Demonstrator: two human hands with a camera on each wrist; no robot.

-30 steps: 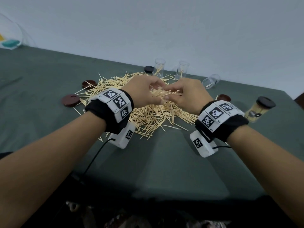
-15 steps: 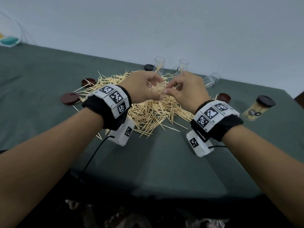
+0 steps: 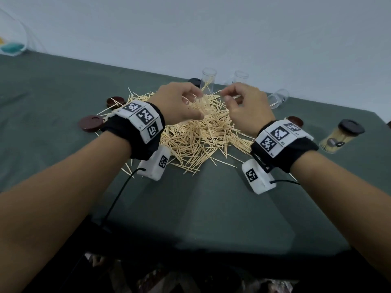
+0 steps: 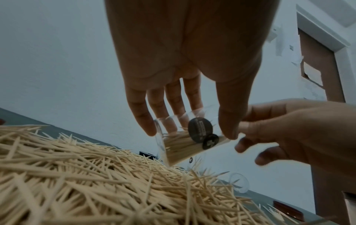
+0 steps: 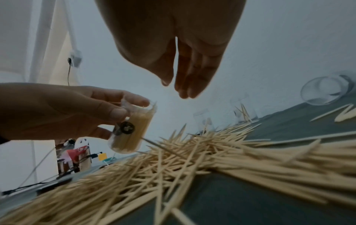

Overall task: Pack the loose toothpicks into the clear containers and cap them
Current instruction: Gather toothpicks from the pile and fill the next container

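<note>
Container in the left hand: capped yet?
No. The container in the left hand is uncapped: toothpick tips poke from its open mouth, nearly full.

Bare forearms, banded wrists.
Black wristbands (image 3: pixel 135 134) bore white tag blocks; white camera boxes (image 3: pixel 155 164) hung beneath, trailing black cables (image 3: pixel 118 199).

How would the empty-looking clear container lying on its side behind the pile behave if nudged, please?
The tipped container would probably roll, being a round tube on its side. It looks empty, so it is likely light and easily knocked away.
</note>
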